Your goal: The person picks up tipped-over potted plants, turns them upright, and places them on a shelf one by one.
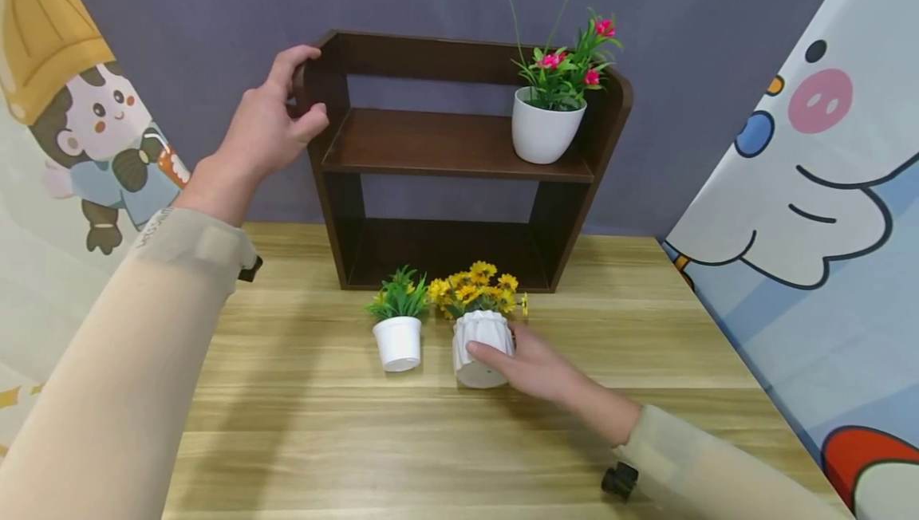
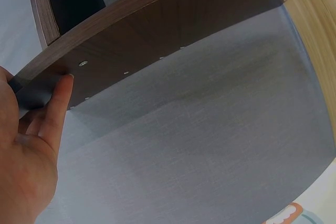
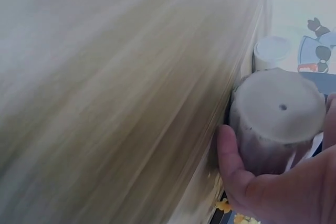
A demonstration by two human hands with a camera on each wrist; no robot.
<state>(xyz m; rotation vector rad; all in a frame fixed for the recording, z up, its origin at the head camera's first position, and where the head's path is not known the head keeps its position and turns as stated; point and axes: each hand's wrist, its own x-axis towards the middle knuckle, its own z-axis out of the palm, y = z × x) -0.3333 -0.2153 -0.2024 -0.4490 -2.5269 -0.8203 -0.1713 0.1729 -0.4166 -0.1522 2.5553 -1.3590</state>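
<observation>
My left hand (image 1: 262,125) grips the upper left side panel of a dark brown two-tier wooden shelf (image 1: 459,141). In the left wrist view, a fingertip touches the outer face of the side panel (image 2: 157,35). My right hand (image 1: 542,364) holds a white fluted flowerpot (image 1: 483,344) with yellow flowers (image 1: 474,287), tilted so its underside faces me. The right wrist view shows the pot's base (image 3: 278,108) with a small hole, fingers and thumb on either side. Just left of it, a small white pot (image 1: 398,343) with a green plant leans the same way.
On the shelf's upper board, at its right end, stands a white pot (image 1: 546,128) with pink flowers. The shelf stands at the back of the wood-grain table (image 1: 301,424), before a grey-blue cloth wall (image 1: 215,65). Cartoon panels flank both sides.
</observation>
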